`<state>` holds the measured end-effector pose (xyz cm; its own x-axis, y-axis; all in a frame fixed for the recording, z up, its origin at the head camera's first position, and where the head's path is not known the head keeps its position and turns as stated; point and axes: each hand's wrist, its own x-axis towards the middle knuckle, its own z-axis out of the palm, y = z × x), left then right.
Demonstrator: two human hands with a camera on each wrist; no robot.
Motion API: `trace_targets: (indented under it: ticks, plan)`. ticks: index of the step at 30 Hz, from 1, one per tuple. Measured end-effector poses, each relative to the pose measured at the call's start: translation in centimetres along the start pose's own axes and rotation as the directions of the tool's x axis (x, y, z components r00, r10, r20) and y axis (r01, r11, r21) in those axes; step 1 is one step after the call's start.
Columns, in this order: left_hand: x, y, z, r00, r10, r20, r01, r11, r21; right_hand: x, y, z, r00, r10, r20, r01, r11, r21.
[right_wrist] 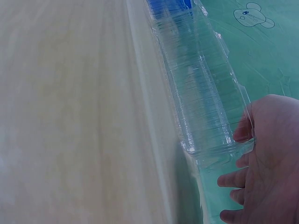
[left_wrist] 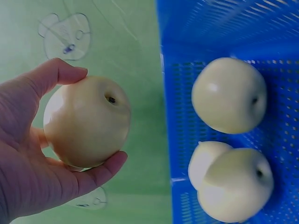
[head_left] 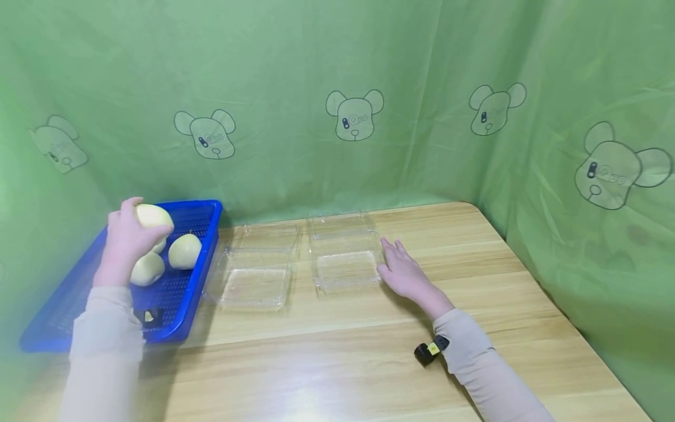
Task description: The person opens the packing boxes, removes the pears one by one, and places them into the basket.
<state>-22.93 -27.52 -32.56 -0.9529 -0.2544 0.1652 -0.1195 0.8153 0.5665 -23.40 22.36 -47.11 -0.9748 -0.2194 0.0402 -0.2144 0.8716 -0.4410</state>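
My left hand [head_left: 125, 237] holds a pale yellow pear [left_wrist: 88, 122] above the blue basket, the thumb on one side and the fingers curled round the other. Inside the basket [head_left: 176, 328] lie several similar pears [head_left: 184, 252], one partly behind another in the left wrist view. My right hand [head_left: 406, 274] is at the right edge of a lidded clear plastic box [head_left: 345, 287] that stands open. Its thumb touches the box wall, and the other fingers extend loosely past the corner, as the right wrist view shows.
A second clear plastic box [head_left: 253, 302], its lid also raised, stands between the basket and the first box. All rest on a wooden table [head_left: 327, 363]. Green curtains [head_left: 285, 70] with bear-head drawings hang behind and at both sides.
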Motion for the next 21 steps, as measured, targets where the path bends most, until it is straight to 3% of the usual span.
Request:
trace_targets:
  ticks: [5, 12, 17, 21]
  plan:
    - [0.5, -1.4, 0.5, 1.000, -0.006, 0.019, 0.005, 1.000, 0.022, 0.0, 0.0, 0.1, 1.000, -0.005, 0.004, 0.005, 1.000, 0.003]
    - [0.9, -1.9, 0.8, 0.999, 0.010, 0.048, -0.012, 0.999, 0.051, 0.1, 0.1, 0.2, 1.000, -0.006, -0.008, 0.006, 1.000, 0.007]
    - [1.0, -2.4, 1.0, 0.993, -0.003, 0.122, -0.005, 0.998, 0.062, 0.2, 0.1, 0.2, 1.000, -0.006, -0.010, 0.006, 1.000, 0.004]
    - [1.4, -3.0, 1.5, 0.981, 0.018, 0.191, -0.036, 0.995, 0.091, 0.2, 0.2, 0.2, 1.000, -0.010, -0.010, 0.010, 1.000, -0.004]
